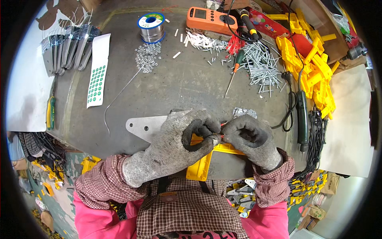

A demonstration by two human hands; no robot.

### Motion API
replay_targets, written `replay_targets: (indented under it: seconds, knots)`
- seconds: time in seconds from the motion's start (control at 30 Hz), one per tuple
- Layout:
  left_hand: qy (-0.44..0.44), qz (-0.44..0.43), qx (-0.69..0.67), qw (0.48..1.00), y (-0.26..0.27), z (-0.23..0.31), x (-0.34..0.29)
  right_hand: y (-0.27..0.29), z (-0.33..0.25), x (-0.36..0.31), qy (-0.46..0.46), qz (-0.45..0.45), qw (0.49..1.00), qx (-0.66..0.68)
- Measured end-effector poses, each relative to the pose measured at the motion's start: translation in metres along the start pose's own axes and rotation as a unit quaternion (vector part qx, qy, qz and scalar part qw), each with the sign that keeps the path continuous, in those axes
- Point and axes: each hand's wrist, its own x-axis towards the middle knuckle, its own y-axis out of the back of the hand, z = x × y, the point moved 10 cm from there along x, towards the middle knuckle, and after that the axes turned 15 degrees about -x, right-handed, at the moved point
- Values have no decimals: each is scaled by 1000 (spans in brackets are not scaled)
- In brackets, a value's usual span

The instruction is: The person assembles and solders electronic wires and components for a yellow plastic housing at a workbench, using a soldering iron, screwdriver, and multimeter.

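Note:
Both hands wear grey work gloves and meet at the fingertips above the near edge of the table. My left hand (171, 145) is closed in a pinch, and my right hand (254, 139) pinches from the other side. Between them shows a small red piece (223, 136), thin like wire; its exact kind is too small to tell. Under the hands lies a yellow plastic frame (199, 169), partly hidden by the gloves. A grey flat metal plate with holes (139, 126) sticks out from beneath my left hand. Just behind my right hand lies a crumpled silvery packet (244, 112).
At the back stand a solder wire spool (152, 34) and an orange meter (211, 20). Small nuts (148, 57), screws (260, 65) and a screwdriver (234, 71) lie ahead. Right are a corded electric screwdriver (302, 119) and yellow parts (314, 71); left, a green-dotted sticker sheet (98, 71) and grey plates with wires (69, 47).

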Motion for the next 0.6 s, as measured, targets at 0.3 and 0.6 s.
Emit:
replay_targets:
  seconds: [0.3,0.6]
  knots:
    - [-48,-37,96,994,-9,7,-1,3,2,-3,4,23,1000,-4]
    - [-220,-72,280,932,-25,45,-6,2,-1,-2,-14,40,998,-36]
